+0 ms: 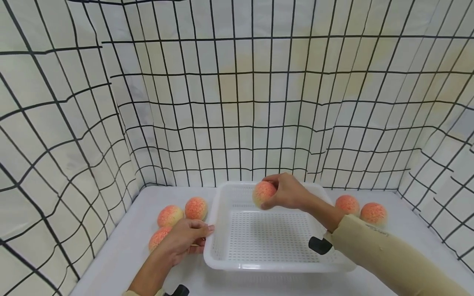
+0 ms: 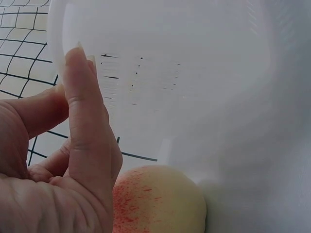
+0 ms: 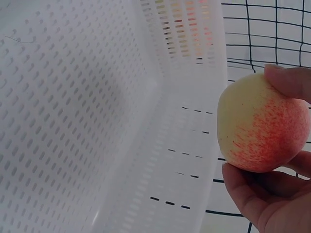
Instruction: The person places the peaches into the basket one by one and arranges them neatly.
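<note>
A white plastic basket (image 1: 274,266) with a slotted floor and walls stands on the table. My right hand (image 1: 286,192) holds a red-and-yellow peach (image 1: 264,195) over the far part of the basket, thumb and fingers on either side of it. The right wrist view shows the same peach (image 3: 262,124) beside the basket's rim (image 3: 221,58). At the basket's left side, my left hand (image 1: 187,238) pinches the rim, thumb above and fingers beneath. Three peaches lie close by this hand: one peach (image 1: 170,216), another peach (image 1: 196,208) and a partly covered peach (image 1: 158,238).
To the basket's right, two more peaches, a nearer one (image 1: 374,213) and one farther left (image 1: 347,204), lie by the right forearm. A white wall with black grid netting (image 1: 253,102) encloses the white table (image 1: 122,250) at the back and sides.
</note>
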Demonstrator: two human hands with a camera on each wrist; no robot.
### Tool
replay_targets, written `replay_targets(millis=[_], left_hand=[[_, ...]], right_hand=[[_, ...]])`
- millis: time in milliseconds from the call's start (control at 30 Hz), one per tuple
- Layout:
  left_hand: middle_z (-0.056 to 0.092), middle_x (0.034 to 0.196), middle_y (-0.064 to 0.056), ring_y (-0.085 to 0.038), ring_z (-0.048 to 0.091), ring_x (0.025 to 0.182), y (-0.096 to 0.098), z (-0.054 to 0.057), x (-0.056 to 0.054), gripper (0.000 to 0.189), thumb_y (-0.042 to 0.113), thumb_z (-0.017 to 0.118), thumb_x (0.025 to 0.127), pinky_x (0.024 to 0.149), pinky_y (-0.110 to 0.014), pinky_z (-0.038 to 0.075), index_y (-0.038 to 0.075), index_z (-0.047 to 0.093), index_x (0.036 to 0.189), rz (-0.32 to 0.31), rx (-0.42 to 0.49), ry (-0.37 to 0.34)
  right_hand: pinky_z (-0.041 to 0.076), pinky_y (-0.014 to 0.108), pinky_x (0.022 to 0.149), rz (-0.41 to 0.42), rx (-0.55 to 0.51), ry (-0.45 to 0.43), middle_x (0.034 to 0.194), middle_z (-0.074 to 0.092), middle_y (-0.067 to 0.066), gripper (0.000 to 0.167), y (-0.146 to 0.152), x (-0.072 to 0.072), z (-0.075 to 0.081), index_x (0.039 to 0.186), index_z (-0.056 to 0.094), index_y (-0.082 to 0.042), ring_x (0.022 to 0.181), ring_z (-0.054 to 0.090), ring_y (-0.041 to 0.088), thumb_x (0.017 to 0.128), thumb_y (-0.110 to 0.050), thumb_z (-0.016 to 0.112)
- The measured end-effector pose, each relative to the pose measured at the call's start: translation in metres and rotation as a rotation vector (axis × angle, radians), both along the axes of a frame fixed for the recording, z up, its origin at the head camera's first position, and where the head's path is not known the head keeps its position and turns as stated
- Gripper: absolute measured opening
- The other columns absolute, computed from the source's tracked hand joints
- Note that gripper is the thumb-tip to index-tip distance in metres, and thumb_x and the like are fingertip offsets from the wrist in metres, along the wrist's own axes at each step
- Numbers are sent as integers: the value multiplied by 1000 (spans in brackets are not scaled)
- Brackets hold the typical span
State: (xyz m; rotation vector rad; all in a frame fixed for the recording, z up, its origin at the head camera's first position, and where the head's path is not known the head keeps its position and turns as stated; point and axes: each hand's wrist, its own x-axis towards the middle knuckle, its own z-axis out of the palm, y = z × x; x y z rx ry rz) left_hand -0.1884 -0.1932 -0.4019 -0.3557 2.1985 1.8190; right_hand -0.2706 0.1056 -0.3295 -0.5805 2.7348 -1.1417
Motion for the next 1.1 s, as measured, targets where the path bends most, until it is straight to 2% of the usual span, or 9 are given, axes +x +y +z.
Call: replay_targets(millis=[400, 633, 1100], left_hand=[[72, 91, -11, -20, 64, 73, -2, 4, -1, 26, 23, 79, 94, 66, -33, 64, 1, 75, 106, 0, 2, 7], [72, 90, -11, -20, 63, 73, -2, 5, 0, 27, 24, 79, 93, 66, -32, 63, 0, 75, 105, -18, 12, 9], [70, 87, -8, -19, 63, 73, -3, 2, 3, 27, 24, 80, 93, 66, -30, 63, 0, 74, 104, -47, 21, 11]], right_hand=[[59, 30, 80, -3, -35, -28, 110, 73, 2, 68, -18, -8, -6, 132, 69, -11, 97, 66, 20, 69, -14, 95], [55, 30, 77, 25, -37, -7, 102, 74, 0, 55, -24, -12, -10, 120, 73, -15, 92, 66, 19, 70, -16, 94], [56, 30, 79, 16, -71, -34, 105, 73, 1, 62, -38, -16, -20, 126, 71, -11, 95, 65, 19, 69, -14, 95]])
